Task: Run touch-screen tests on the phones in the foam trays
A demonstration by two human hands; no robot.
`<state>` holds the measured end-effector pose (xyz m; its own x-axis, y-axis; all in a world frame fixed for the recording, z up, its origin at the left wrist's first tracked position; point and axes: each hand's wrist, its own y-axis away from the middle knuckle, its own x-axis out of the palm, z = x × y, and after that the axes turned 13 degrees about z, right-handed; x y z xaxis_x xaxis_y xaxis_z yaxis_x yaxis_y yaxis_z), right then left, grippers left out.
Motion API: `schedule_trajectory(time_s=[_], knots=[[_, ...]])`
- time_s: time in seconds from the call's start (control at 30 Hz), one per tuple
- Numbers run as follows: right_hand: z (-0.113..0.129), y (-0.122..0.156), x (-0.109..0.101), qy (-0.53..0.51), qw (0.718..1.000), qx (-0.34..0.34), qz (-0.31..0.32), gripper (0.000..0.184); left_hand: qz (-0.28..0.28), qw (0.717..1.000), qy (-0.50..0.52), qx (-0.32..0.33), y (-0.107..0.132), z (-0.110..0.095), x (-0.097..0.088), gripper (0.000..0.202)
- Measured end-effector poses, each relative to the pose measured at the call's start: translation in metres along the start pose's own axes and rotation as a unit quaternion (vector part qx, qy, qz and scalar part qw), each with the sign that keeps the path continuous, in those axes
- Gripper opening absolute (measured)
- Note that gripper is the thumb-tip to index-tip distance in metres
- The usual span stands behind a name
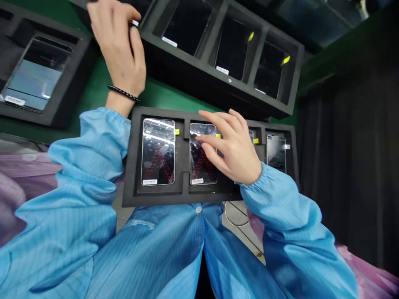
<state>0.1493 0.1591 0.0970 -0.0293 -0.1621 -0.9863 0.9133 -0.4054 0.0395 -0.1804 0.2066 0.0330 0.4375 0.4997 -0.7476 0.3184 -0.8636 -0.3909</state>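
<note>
A black foam tray (134, 182) lies in front of me with several slots, each holding a glossy phone screen. My right hand (232, 147) rests over the tray with fingers spread, its fingertips touching the second screen (199, 166). The first screen (158, 151) lies bare to its left. Another screen (276, 151) sits at the tray's right end. My left hand (116, 43) reaches up to a second black tray (199, 77) farther away; its fingers curl around that tray's near left corner. A black bracelet (124, 93) circles that wrist.
The far tray holds several dark screens (233, 50) with yellow tabs. At the left, another foam tray (62, 104) carries a larger screen (34, 77). The work surface is green (93, 93). A dark curtain (349, 166) hangs on the right.
</note>
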Motion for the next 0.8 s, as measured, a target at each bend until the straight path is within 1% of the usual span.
schedule_trajectory(time_s=[0.1, 0.17, 0.3, 0.4, 0.5, 0.6, 0.7, 0.8], knots=[[-0.005, -0.023, 0.007, 0.008, 1.0, -0.005, 0.016, 0.035, 0.028, 0.994, -0.101, -0.006, 0.005, 0.0, 0.001, 0.016], [-0.01, -0.028, 0.012, 0.015, 1.0, 0.001, 0.02, 0.036, 0.026, 0.992, -0.126, -0.008, 0.005, 0.0, 0.002, 0.017], [-0.019, -0.026, 0.018, 0.019, 0.999, 0.018, 0.029, 0.037, -0.001, 0.989, -0.146, 0.012, 0.003, 0.001, 0.004, 0.014], [-0.02, -0.026, 0.023, 0.028, 0.999, 0.015, 0.04, 0.037, -0.012, 0.988, -0.153, 0.013, 0.003, 0.002, 0.005, 0.016], [-0.019, -0.03, 0.029, 0.044, 0.998, 0.013, 0.048, 0.038, -0.005, 0.988, -0.155, 0.009, 0.003, 0.004, 0.003, 0.023], [-0.017, -0.031, 0.032, 0.049, 0.997, 0.02, 0.055, 0.039, 0.012, 0.989, -0.143, 0.019, 0.004, 0.004, 0.001, 0.028], [-0.015, -0.027, 0.032, 0.05, 0.997, 0.016, 0.055, 0.038, 0.002, 0.987, -0.161, 0.002, 0.004, 0.003, 0.001, 0.033], [-0.013, -0.018, 0.031, 0.051, 0.997, 0.008, 0.053, 0.037, -0.019, 0.98, -0.196, -0.019, 0.004, 0.006, 0.006, 0.037]])
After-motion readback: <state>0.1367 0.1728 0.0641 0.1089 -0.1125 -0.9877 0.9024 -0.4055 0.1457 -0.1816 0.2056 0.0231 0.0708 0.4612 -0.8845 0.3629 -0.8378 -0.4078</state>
